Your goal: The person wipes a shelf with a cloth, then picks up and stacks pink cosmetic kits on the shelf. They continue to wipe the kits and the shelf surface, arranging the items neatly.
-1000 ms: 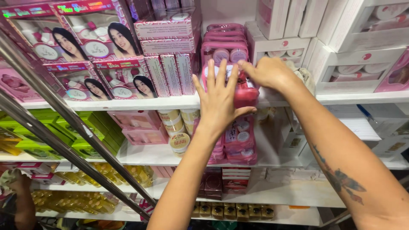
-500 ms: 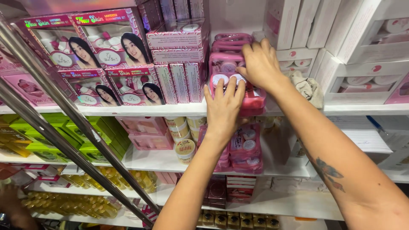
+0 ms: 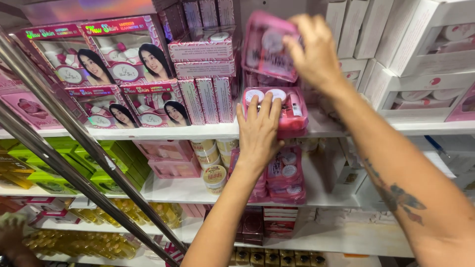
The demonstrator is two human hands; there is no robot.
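The right hand (image 3: 316, 52) is raised at the upper shelf, its grip clamped on a pink pack (image 3: 269, 47) that it holds tilted in the air, blurred by motion. Just below that grip lies a second pink pack (image 3: 292, 116) on the white shelf (image 3: 198, 131), its clear front showing round jars. The left hand (image 3: 258, 131) lies flat on this lower pack, fingers (image 3: 262, 106) spread and straight, the grip apart and pressing rather than clasping; the palm covers the pack's left half.

Left of the left hand stand narrow pink cartons (image 3: 205, 99) upright, with flat pink boxes (image 3: 203, 47) stacked above them. Farther left are large window boxes (image 3: 123, 52) with pictured faces. Right of the right hand are white boxes (image 3: 420, 54) in rows. Below the left wrist, on the next shelf down, more pink packs (image 3: 287, 173) stand beside round jars (image 3: 213, 175). Green boxes (image 3: 94, 163) lie far to the left, behind two slanting metal rails (image 3: 74, 133). At the bottom left corner another person's hand (image 3: 12, 237) shows.
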